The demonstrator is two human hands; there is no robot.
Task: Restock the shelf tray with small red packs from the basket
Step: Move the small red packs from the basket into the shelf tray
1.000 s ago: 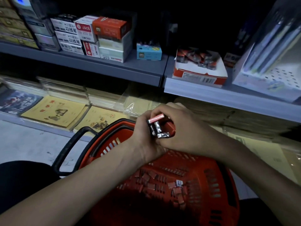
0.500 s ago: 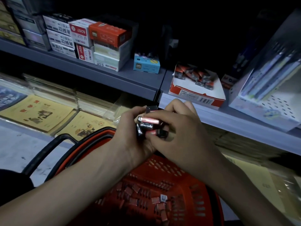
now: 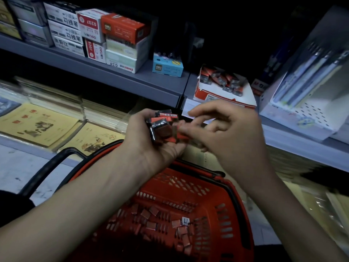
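Roughly five red packs (image 3: 162, 125) clutched in my left hand (image 3: 151, 146), centre frame. My right hand (image 3: 226, 133) pinched one red pack (image 3: 182, 136) touching them. One tray (image 3: 213, 95) at 1 o'clock, about ten inside. One basket (image 3: 217, 195) at 6 o'clock, a dozen-plus loose.

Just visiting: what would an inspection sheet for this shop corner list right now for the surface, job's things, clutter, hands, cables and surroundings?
Surface: grey shelf, dimly lit.
Job's things: tray on the shelf, partly filled with red packs; basket below, loose packs on its bottom.
Clutter: white slip among the loose packs.
Hands: left hand grips a bundle of packs; right hand pinches one pack at the bundle's edge.
Cables: nothing seen.
Surroundings: stacked boxes, blue box, pen display, notebooks on the lower shelf.
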